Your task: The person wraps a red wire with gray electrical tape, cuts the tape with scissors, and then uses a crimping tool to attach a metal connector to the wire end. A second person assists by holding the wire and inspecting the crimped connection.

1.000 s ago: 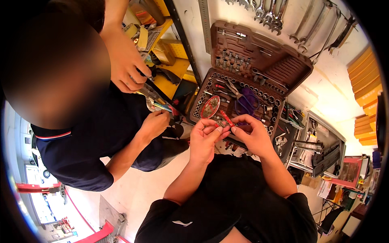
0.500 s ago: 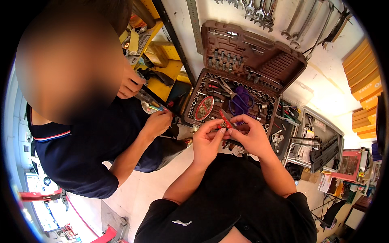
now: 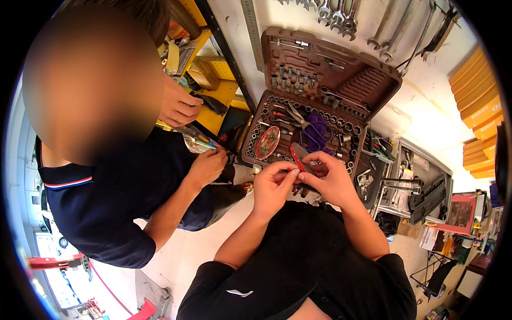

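My left hand point(image 3: 273, 184) and my right hand point(image 3: 332, 177) meet in front of the open socket set case point(image 3: 255, 120). Between them is a slim, flat piece in red and dark grey point(image 3: 296, 153), its tapered end pointing up toward the case. The fingertips and thumb of my right hand pinch it from the right. My left thumb and forefinger close on its lower red end. Fingers cover part of it, so its exact kind is unclear. Just beyond lie a red-rimmed oval dish point(image 3: 268, 142) with small bits in it and purple-handled scissors point(image 3: 316, 133).
At the left a co-worker in a dark shirt point(image 3: 101, 213) holds slim items in one hand point(image 3: 208, 166). A yellow shelf point(image 3: 224, 90) stands behind. Wrenches point(image 3: 341, 18) hang on the wall. An open drawer point(image 3: 397, 160) with tools is at the right.
The red and grey piece has turned in my fingers, showing more of its grey face. My hands stay nearly in place. The co-worker's upper hand has shifted slightly right.
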`<state>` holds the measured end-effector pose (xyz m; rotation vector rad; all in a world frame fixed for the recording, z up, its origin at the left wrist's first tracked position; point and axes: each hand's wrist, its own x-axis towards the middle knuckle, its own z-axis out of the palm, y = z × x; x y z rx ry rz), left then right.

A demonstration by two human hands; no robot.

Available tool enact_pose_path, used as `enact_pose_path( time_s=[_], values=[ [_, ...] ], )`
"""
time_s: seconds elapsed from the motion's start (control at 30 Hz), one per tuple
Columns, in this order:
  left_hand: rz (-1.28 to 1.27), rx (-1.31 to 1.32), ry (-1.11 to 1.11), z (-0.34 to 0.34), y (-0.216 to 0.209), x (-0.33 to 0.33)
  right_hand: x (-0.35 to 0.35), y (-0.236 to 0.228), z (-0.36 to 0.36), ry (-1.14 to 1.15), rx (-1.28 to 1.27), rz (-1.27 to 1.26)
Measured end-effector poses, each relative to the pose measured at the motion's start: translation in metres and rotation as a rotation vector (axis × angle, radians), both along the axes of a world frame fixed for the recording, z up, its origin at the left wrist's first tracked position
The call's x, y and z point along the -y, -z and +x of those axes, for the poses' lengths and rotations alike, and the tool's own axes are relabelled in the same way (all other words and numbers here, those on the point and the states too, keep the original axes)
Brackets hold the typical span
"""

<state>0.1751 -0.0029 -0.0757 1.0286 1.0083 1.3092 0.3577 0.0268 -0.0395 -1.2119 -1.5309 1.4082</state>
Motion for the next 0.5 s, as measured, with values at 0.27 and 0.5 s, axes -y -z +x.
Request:
enact_pose_path(
  time_s=[0.27, 0.5],
  values=[
    [0.114, -0.215, -0.065, 0.008, 0.001, -0.001, -0.002, 0.020, 0.003, -0.054, -0.159, -0.036],
    [0.226, -0.398, -0.129, 0.008, -0.011, 0.000, 0.002, 0.037, 0.003, -0.068, -0.257, -0.066]
  ],
)
